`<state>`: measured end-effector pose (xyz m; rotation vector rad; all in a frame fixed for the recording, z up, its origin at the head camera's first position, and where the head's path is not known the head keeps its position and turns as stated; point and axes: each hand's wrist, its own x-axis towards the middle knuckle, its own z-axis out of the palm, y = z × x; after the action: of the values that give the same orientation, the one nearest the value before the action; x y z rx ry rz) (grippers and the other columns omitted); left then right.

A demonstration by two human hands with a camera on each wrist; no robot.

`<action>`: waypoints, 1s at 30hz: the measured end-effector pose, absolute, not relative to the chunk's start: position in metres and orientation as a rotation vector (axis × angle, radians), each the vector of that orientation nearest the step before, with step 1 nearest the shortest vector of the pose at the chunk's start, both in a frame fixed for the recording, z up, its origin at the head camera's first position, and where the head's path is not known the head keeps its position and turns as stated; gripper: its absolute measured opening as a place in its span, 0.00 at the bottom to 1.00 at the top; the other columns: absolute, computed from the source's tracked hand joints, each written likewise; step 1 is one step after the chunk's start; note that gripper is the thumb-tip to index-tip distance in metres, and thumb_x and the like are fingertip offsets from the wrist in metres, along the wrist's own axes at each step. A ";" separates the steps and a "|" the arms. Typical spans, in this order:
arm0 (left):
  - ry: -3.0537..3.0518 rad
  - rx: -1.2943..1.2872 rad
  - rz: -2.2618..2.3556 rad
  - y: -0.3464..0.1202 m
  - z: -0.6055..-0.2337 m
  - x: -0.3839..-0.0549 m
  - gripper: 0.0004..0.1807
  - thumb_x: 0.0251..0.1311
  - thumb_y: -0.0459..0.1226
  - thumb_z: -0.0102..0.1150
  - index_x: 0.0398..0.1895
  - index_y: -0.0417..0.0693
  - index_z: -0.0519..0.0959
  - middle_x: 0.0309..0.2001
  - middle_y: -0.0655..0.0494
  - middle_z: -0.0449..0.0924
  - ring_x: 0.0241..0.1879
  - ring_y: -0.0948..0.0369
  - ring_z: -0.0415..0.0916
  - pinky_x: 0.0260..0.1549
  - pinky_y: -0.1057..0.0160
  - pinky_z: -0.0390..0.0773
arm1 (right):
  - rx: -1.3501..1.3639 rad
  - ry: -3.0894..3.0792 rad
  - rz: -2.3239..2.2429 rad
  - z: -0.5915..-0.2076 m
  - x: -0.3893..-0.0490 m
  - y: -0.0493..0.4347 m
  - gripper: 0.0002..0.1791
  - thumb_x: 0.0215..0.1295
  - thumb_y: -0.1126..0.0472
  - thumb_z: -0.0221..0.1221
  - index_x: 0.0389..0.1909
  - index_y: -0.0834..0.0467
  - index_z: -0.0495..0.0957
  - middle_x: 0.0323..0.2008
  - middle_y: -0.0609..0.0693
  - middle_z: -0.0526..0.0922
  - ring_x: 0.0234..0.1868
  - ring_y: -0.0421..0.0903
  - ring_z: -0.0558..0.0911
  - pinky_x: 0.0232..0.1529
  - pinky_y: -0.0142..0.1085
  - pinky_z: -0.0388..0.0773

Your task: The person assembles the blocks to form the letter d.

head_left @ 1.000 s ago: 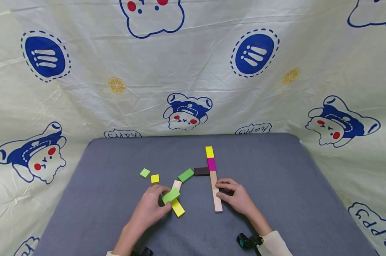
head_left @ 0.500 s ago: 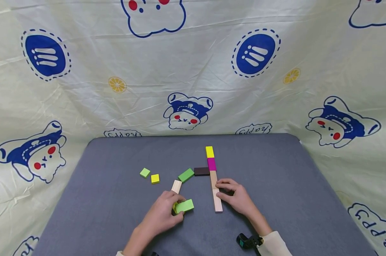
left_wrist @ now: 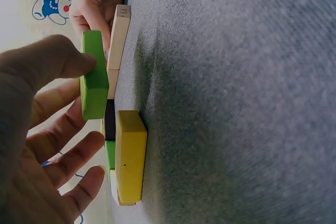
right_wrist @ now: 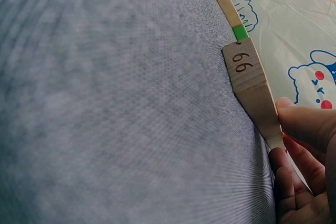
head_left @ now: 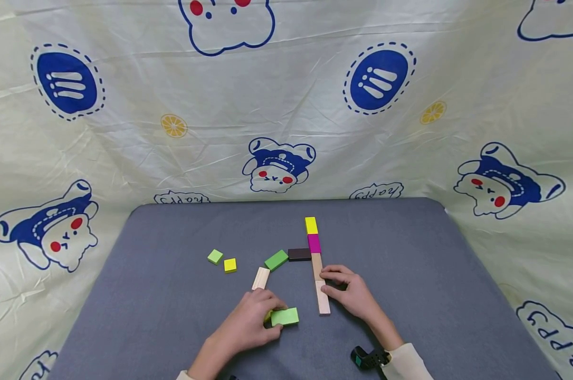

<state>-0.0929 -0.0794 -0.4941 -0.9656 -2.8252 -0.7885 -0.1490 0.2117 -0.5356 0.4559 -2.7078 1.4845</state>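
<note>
Pinched between the thumb and fingers of my left hand [head_left: 249,323] is a light green block [head_left: 285,316], raised over the table in the left wrist view. A yellow block [left_wrist: 131,156] lies on the table just beyond it, mostly hidden by the hand in the head view. My right hand [head_left: 350,294] rests its thumb and fingertips along the right side of a column of blocks. The near plain wood block [head_left: 322,301] shows "66" on its end in the right wrist view; above it come another wood block [head_left: 317,266], a magenta block [head_left: 314,244] and a yellow one [head_left: 311,226].
A dark block [head_left: 299,255] meets the column's left side, followed by a green block [head_left: 276,260] and a pale wood block [head_left: 261,278] slanting toward my left hand. Off to the left lie a small light green block [head_left: 215,257] and a small yellow block [head_left: 230,265].
My left hand has carried the light green block rightward and nearer to me, past the pale wood block. The right hand and the column stay where they were.
</note>
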 end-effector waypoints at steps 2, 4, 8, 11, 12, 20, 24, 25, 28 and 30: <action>-2.834 -0.989 -0.780 -0.079 -0.495 -0.093 0.14 0.52 0.41 0.73 0.44 0.57 0.87 0.40 0.66 0.82 0.45 0.66 0.74 0.47 0.59 0.74 | 0.460 -2.706 1.482 -0.536 -0.149 0.212 0.16 0.63 0.60 0.71 0.51 0.56 0.88 0.55 0.50 0.85 0.52 0.48 0.81 0.50 0.34 0.76; -2.843 -1.003 -0.780 -0.078 -0.496 -0.094 0.14 0.53 0.41 0.72 0.44 0.57 0.87 0.40 0.66 0.82 0.45 0.66 0.74 0.47 0.60 0.73 | 0.459 -2.706 1.481 -0.535 -0.149 0.212 0.16 0.63 0.60 0.71 0.51 0.56 0.88 0.55 0.50 0.85 0.52 0.48 0.81 0.50 0.34 0.76; -2.862 -1.015 -0.781 -0.076 -0.497 -0.094 0.13 0.54 0.42 0.72 0.44 0.58 0.87 0.41 0.67 0.81 0.46 0.66 0.74 0.48 0.59 0.73 | 0.454 -2.708 1.481 -0.534 -0.149 0.212 0.16 0.63 0.60 0.71 0.51 0.56 0.88 0.55 0.50 0.84 0.52 0.48 0.81 0.50 0.34 0.76; -2.868 -1.023 -0.762 -0.075 -0.499 -0.094 0.14 0.53 0.42 0.72 0.45 0.58 0.87 0.41 0.67 0.81 0.47 0.66 0.74 0.50 0.58 0.72 | 0.451 -2.713 1.478 -0.535 -0.149 0.212 0.16 0.63 0.61 0.71 0.51 0.57 0.88 0.55 0.50 0.84 0.52 0.48 0.81 0.50 0.34 0.76; -2.871 -1.026 -0.756 -0.074 -0.499 -0.094 0.14 0.53 0.42 0.72 0.45 0.58 0.87 0.40 0.67 0.81 0.47 0.66 0.74 0.50 0.57 0.71 | 0.454 -2.713 1.477 -0.535 -0.149 0.212 0.16 0.62 0.61 0.71 0.52 0.57 0.88 0.55 0.50 0.84 0.52 0.48 0.81 0.50 0.34 0.76; -2.920 -1.018 -0.690 -0.073 -0.501 -0.094 0.14 0.53 0.41 0.71 0.44 0.60 0.87 0.40 0.68 0.81 0.48 0.66 0.73 0.49 0.55 0.66 | 0.444 -2.708 1.489 -0.535 -0.149 0.212 0.16 0.62 0.61 0.71 0.51 0.57 0.88 0.55 0.50 0.84 0.52 0.48 0.81 0.50 0.33 0.76; -2.939 -1.029 -0.651 -0.072 -0.501 -0.094 0.15 0.51 0.39 0.70 0.44 0.61 0.87 0.40 0.68 0.80 0.49 0.65 0.73 0.50 0.53 0.65 | 0.446 -2.701 1.499 -0.534 -0.149 0.212 0.16 0.63 0.60 0.71 0.51 0.57 0.88 0.55 0.50 0.84 0.52 0.49 0.81 0.50 0.33 0.76; -2.943 -1.033 -0.646 -0.072 -0.501 -0.093 0.15 0.51 0.39 0.69 0.44 0.61 0.87 0.40 0.68 0.80 0.49 0.65 0.73 0.51 0.52 0.65 | 0.445 -2.703 1.499 -0.534 -0.149 0.212 0.16 0.63 0.60 0.71 0.51 0.56 0.88 0.55 0.50 0.84 0.52 0.49 0.81 0.50 0.33 0.76; -2.960 -1.038 -0.647 -0.072 -0.501 -0.093 0.15 0.51 0.39 0.69 0.45 0.61 0.87 0.40 0.69 0.80 0.49 0.65 0.73 0.51 0.51 0.64 | 0.444 -2.703 1.500 -0.535 -0.149 0.212 0.16 0.63 0.60 0.71 0.51 0.56 0.88 0.55 0.50 0.84 0.52 0.49 0.81 0.50 0.33 0.76; -2.965 -1.040 -0.655 -0.072 -0.500 -0.093 0.15 0.51 0.39 0.69 0.45 0.61 0.87 0.41 0.69 0.80 0.49 0.65 0.73 0.52 0.50 0.64 | 0.445 -2.704 1.499 -0.535 -0.149 0.212 0.16 0.63 0.60 0.71 0.51 0.56 0.88 0.55 0.50 0.84 0.52 0.49 0.81 0.50 0.33 0.76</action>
<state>-0.0927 -0.0716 -0.5003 -1.0404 -2.9645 -0.6550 -0.1486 0.2120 -0.5350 0.4447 -2.7035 1.4989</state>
